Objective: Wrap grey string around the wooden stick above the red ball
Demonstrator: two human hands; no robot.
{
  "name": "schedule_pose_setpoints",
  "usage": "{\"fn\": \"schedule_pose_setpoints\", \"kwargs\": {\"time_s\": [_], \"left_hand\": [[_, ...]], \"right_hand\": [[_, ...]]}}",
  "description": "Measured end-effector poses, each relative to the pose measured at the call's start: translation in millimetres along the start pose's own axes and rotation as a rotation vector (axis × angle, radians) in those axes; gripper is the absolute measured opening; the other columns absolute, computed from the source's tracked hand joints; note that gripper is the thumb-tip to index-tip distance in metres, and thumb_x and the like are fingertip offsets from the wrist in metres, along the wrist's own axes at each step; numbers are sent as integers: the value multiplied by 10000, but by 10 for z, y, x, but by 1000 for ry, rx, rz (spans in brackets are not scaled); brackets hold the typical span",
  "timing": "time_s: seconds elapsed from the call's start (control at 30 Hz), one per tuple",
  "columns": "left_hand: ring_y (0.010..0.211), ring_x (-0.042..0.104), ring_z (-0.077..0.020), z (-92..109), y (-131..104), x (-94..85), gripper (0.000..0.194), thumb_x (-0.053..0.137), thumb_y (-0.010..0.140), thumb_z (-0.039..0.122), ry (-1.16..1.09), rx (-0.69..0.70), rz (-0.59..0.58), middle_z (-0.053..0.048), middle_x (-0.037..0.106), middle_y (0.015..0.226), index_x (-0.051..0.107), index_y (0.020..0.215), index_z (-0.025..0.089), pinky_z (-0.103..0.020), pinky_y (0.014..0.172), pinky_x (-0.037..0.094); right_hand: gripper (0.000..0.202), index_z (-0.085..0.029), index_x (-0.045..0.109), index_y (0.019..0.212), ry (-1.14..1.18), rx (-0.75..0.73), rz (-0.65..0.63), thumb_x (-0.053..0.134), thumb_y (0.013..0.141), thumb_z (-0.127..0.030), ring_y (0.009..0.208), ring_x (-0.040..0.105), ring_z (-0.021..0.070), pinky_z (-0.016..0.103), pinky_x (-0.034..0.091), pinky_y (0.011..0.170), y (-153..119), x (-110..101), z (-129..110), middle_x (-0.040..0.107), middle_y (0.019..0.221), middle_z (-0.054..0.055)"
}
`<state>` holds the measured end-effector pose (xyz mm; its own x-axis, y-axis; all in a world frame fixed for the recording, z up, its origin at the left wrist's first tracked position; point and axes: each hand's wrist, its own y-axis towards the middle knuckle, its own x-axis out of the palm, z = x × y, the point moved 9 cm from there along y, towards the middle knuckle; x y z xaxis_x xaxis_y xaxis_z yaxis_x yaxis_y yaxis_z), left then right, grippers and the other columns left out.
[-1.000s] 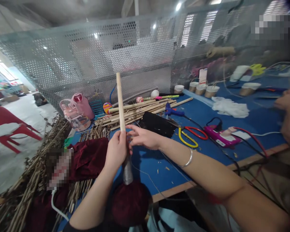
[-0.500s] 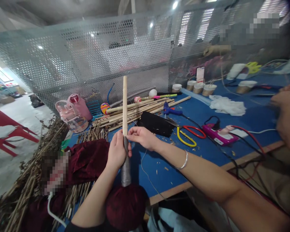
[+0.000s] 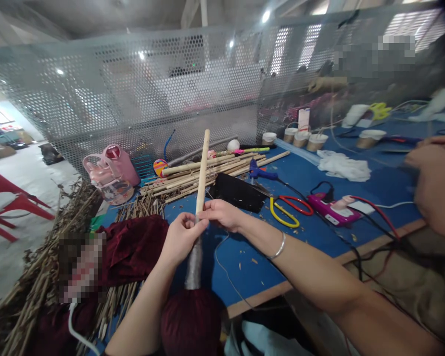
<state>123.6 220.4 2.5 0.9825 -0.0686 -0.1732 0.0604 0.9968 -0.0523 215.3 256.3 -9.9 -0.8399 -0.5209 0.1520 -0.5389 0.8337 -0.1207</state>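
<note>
A pale wooden stick leans slightly right in front of me. Its lower part is covered in a grey wrap, and a dark red cloth ball sits at the bottom. My left hand is closed round the stick at the wrap's upper end, thumb across the front. Against the stick just above, my right hand is closed in a pinch; its fingertips partly hide what they hold. A thin grey wire trails from beneath the right hand over the blue table.
Wooden sticks lie behind the hands, near a black cloth, blue glue gun and scissors. A purple power strip is right. Dark red cloth and dried stalks lie left. Another person's hand is far right.
The stick has tilted to the right at its top. My left thumb has come over the front of the stick, and my right hand has shifted slightly down and right.
</note>
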Motion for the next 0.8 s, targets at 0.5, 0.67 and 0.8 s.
{"fn": "schedule_pose_setpoints", "kwargs": {"time_s": [0.5,0.67,0.8], "left_hand": [[483,550,-110,-75,133,334,415,582,679,540,-419,-156,-169,-20,606,593,555,787,139,-216,481,434],[372,381,-43,42,225,125,356,685,606,459,-32,-8,-124,64,465,438,513,606,147,-168,385,259],[401,467,-80,37,177,116,345,660,629,465,-8,29,-63,30,546,483,528,612,147,-188,406,317]], "right_hand": [[315,-114,547,856,195,-93,-122,614,725,-392,348,199,10,159,91,331,22,-50,-124,408,486,-69],[285,-121,529,780,131,-100,-57,634,708,-376,335,172,20,164,100,314,61,-141,-97,297,420,-102],[296,-109,553,817,68,-148,-118,617,725,-383,343,233,22,167,137,318,54,-89,-142,369,462,-80]]}}
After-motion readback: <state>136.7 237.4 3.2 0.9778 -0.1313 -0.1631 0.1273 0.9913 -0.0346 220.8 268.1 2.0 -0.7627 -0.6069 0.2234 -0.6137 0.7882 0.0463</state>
